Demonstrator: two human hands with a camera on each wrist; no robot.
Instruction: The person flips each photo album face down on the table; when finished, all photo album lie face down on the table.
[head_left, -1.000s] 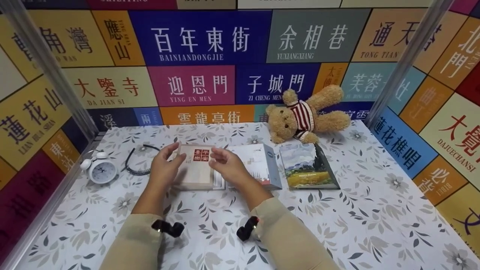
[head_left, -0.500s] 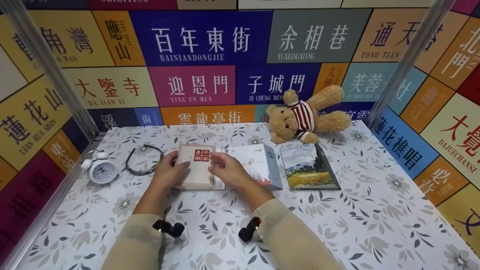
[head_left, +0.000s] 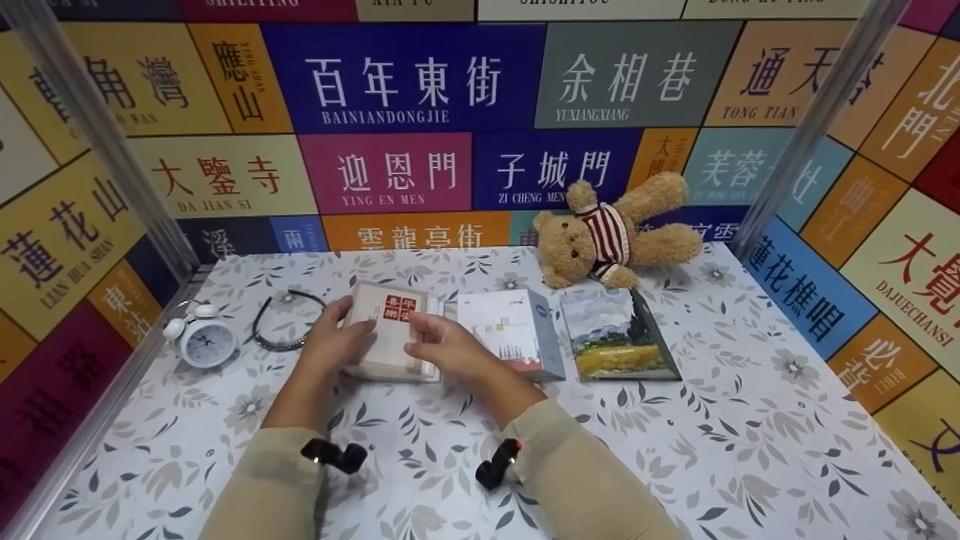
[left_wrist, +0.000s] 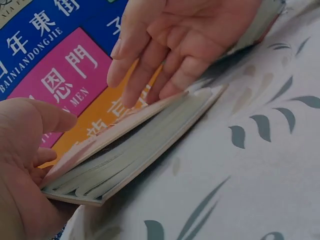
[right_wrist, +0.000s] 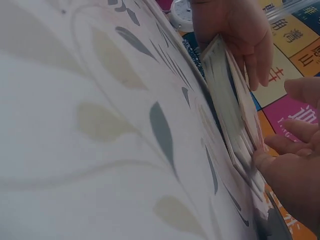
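Note:
A thick beige photo album [head_left: 394, 349] with red square characters on its cover lies in front of the person, slightly tilted. My left hand [head_left: 334, 341] holds its left edge, with the palm side below the corner and the thumb above the cover. In the left wrist view the page edges of the album [left_wrist: 135, 150] show between two covers. At the album's right side is my right hand [head_left: 450, 349], its fingers loosely extended above the cover. The right wrist view shows the thumb of the right hand [right_wrist: 292, 175] at the album's near right corner.
A white boxed album [head_left: 499, 330] and a landscape-painting album [head_left: 615, 337] lie to the right. Behind them a teddy bear [head_left: 600, 232] leans against the wall. A black headband [head_left: 262, 322] and white alarm clock [head_left: 202, 341] are at left.
The left hand has come onto the album's left edge. The album has shifted slightly left and turned, away from the white boxed one. The right hand has followed it left.

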